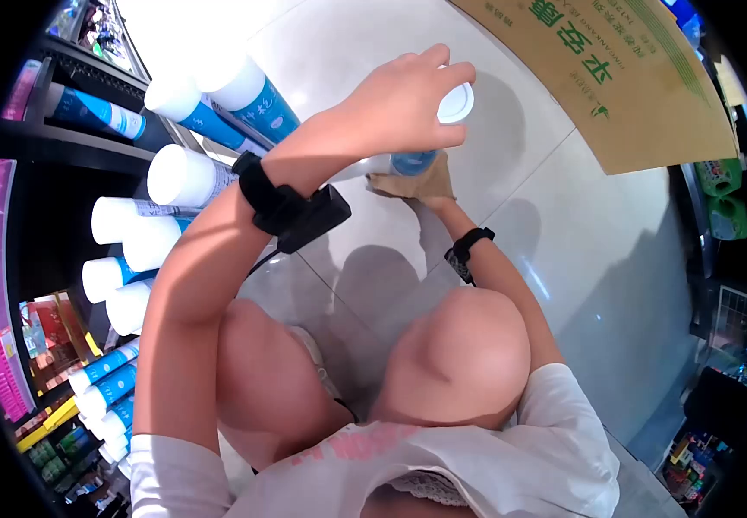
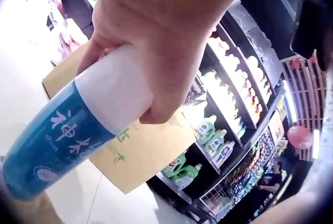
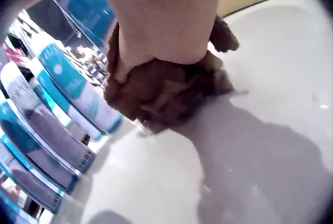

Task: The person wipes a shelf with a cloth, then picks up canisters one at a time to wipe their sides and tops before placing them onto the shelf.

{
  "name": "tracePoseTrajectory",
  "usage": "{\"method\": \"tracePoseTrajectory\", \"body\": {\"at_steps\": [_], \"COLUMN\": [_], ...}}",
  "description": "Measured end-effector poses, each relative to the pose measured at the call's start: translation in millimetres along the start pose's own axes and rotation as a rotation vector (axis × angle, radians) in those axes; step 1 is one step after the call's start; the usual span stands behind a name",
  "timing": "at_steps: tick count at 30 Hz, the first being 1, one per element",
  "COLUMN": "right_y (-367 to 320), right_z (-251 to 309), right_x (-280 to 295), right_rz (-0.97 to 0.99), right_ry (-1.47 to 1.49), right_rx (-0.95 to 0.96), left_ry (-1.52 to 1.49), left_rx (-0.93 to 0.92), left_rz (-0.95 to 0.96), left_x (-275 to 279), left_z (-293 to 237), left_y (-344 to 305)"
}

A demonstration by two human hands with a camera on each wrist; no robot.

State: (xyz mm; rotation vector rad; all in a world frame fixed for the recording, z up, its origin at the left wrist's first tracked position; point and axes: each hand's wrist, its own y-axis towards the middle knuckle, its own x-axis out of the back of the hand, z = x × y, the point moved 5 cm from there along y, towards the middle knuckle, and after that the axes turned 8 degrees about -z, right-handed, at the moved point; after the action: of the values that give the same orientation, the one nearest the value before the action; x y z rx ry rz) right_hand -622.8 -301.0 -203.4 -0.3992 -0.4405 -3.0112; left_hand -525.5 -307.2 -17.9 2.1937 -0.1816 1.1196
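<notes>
My left hand [image 1: 395, 99] grips a blue spray-can-shaped bottle [image 2: 54, 143] by its large white cap [image 2: 114, 86]. The bottle is tilted in the left wrist view, and white characters show on its side. Below it in the head view, my right hand [image 1: 440, 183] holds a crumpled brown cloth [image 3: 166, 91]. That cloth overlaps the bottle's lower end in the head view. In the right wrist view the cloth bunches under the right hand [image 3: 161, 21], close over the pale floor, with most fingers hidden.
Rows of white-capped blue bottles [image 1: 175, 177] stand on the left, beside a dark shelf [image 1: 37, 216]. A large cardboard box [image 1: 615, 95] is at the upper right on the tiled floor [image 1: 511, 233]. Shelves of green detergent bottles [image 2: 205, 128] stand beyond it. My bent knees [image 1: 460, 363] are below.
</notes>
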Motion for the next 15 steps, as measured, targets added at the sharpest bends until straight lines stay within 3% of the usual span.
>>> {"method": "tracePoseTrajectory", "body": {"at_steps": [1,5,7,8,10,12,14,15], "right_y": [-4,-3,4,10,20,29,24,26], "right_z": [-13,-18,19,43,102,111,122,106], "right_x": [-4,-2,10,18,35,39,36,26], "right_rz": [0.05,0.089,0.166,0.166,-0.017,-0.12,-0.266,-0.261], "right_ry": [-0.073,-0.268,0.106,0.116,-0.109,-0.161,-0.266,-0.267], "right_rx": [-0.088,-0.073,-0.242,-0.24,0.153,0.256,0.449,0.451], "left_ry": [0.01,0.195,0.264,0.359,0.459,0.385,0.377,0.361], "left_rx": [-0.009,-0.021,0.019,0.119,0.221,0.391,0.44,0.489], "left_rz": [0.011,0.047,0.087,0.123,0.17,0.23,0.289,0.333], "left_x": [-1,-1,-1,-2,-4,-3,-3,-2], "left_z": [-1,-11,-18,-18,-23,-19,-22,-23], "left_y": [0,1,6,7,12,19,24,26]}}
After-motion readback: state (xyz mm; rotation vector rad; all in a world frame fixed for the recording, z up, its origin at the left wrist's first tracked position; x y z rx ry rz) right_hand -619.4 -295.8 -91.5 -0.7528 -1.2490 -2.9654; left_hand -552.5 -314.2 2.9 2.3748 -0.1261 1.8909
